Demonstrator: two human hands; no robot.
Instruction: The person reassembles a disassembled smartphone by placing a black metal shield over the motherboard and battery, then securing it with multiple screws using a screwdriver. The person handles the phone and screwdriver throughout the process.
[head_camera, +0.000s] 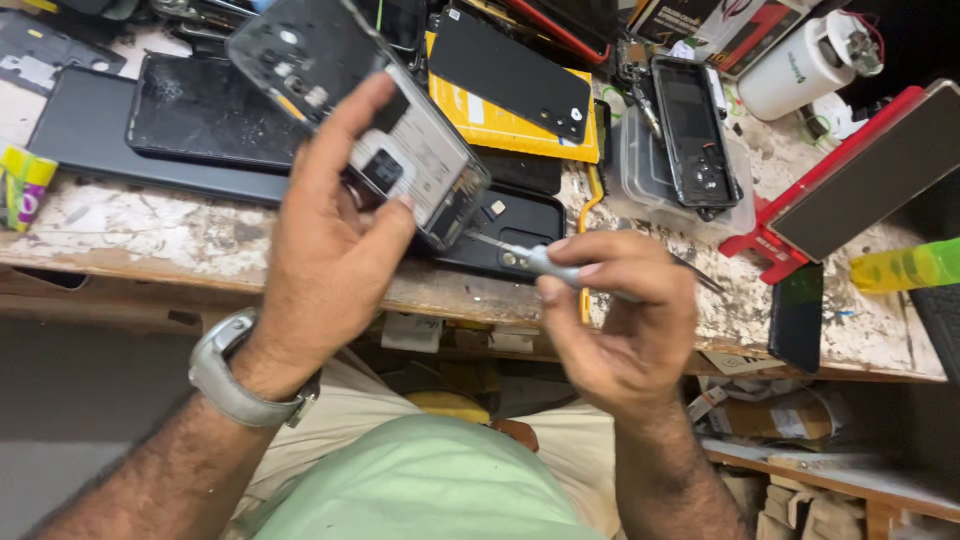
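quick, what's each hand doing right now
Left hand: closed around an opened phone.
Right hand: closed on a small screwdriver, tip at the phone.

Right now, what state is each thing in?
Phone: opened, back off, insides showing, tilted in left hand.
Screwdriver: gripped in right hand, tip at the phone's lower edge.
Black phone shell: empty, lying on a clear box.

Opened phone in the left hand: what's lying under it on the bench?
Beneath the opened phone, held by the left hand, lies a black phone back cover on the worn workbench. The right hand holds a screwdriver. The cover's upper-left part is hidden.
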